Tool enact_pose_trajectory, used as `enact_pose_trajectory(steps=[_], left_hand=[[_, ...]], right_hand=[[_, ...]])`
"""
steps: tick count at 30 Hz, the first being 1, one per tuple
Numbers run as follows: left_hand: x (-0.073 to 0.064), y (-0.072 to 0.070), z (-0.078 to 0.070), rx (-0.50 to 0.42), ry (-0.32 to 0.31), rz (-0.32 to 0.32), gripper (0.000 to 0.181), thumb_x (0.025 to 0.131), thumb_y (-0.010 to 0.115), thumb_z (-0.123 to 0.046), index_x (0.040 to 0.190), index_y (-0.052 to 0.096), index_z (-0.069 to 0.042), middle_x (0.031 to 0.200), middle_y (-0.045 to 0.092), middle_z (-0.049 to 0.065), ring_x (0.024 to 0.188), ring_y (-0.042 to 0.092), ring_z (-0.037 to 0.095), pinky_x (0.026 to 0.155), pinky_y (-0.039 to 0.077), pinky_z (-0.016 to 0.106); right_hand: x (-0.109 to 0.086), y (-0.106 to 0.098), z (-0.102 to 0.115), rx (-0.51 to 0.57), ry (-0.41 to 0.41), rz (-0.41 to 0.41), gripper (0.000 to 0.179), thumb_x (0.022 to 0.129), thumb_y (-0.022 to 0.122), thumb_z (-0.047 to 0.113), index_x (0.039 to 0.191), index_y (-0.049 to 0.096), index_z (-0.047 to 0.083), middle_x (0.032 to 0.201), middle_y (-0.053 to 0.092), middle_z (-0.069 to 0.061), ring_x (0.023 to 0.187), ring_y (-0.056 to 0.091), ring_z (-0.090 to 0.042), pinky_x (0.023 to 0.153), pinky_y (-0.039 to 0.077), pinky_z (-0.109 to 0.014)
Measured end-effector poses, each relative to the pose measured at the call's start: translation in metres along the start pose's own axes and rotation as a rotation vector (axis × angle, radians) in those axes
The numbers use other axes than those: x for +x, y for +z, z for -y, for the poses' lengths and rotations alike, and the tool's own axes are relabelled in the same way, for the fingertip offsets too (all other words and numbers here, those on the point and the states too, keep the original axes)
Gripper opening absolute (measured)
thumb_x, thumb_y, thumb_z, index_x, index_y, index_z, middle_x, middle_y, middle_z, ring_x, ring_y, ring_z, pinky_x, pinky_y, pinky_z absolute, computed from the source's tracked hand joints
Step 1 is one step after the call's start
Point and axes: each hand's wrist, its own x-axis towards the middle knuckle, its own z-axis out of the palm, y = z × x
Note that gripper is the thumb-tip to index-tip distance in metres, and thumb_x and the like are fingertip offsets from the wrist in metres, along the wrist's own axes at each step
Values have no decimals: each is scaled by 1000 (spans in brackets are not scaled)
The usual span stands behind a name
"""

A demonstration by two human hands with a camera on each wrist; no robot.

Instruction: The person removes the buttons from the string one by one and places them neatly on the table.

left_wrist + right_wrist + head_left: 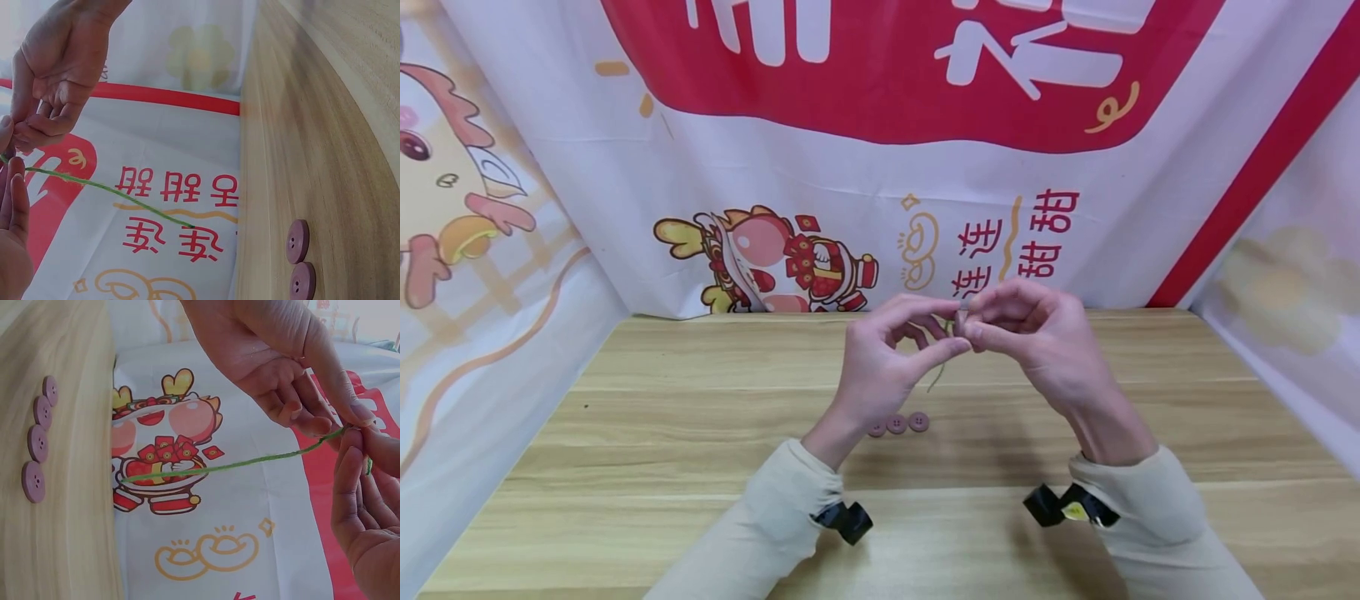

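Both hands meet fingertip to fingertip above the table. My left hand [887, 346] holds a small mauve button [960, 322] between thumb and index finger; most of the button is hidden by fingers. From the opposite side my right hand [1048, 342] pinches the green string [250, 462] at the button. One length of the string hangs loose on the left-hand side, and a short bit shows among the right fingers. Several mauve buttons [38, 443] with small holes lie in a row on the table below the hands.
Beneath everything is a light wood-grain table [700, 400]. A white and red printed cloth [865, 167] hangs along its back edge, with more printed cloth at both sides. Black wrist cameras [850, 521] sit on the beige sleeves [782, 500].
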Motion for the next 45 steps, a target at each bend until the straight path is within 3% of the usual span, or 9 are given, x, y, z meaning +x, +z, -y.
enact_pose_trajectory(steps=[5, 13, 20, 35, 45], left_hand=[[-1, 0, 0, 12, -4, -5, 34, 86, 88, -8, 119, 78, -7, 110, 77, 6, 89, 71, 15, 73, 61, 26], [-1, -1, 0, 31, -10, -3, 33, 87, 88, -10, 119, 78, -9, 111, 77, 4, 89, 71, 14, 73, 60, 25], [-3, -1, 0, 39, -19, 3, 33, 88, 88, -12, 119, 79, -10, 113, 77, 2, 89, 71, 13, 74, 60, 25], [0, 1, -1, 47, -27, 8, 33, 88, 88, -13, 120, 78, -10, 113, 77, 2, 90, 70, 12, 75, 60, 25], [0, -3, 0, 43, -25, 0, 32, 90, 86, -12, 121, 78, -10, 110, 76, 2, 92, 70, 12, 74, 59, 24]], right_hand=[[-2, 1, 1, -84, -4, -6, 20, 96, 80, 18, 109, 78, 2, 99, 80, 1, 85, 74, -16, 80, 64, -28], [-4, 5, 2, -202, -133, 20, 12, 100, 73, 10, 106, 77, 0, 98, 76, -8, 80, 72, -16, 75, 63, -25], [-6, 7, 2, -206, -148, 43, 11, 103, 69, 10, 107, 74, 1, 102, 73, -11, 80, 69, -16, 75, 63, -26], [-5, 4, 0, -211, -206, 6, 8, 102, 70, 7, 103, 74, 0, 95, 73, -1, 77, 67, -15, 71, 60, -23], [-3, 3, 1, -255, -204, -20, 9, 102, 70, 10, 104, 75, 2, 95, 73, -5, 78, 64, -16, 70, 57, -21]])
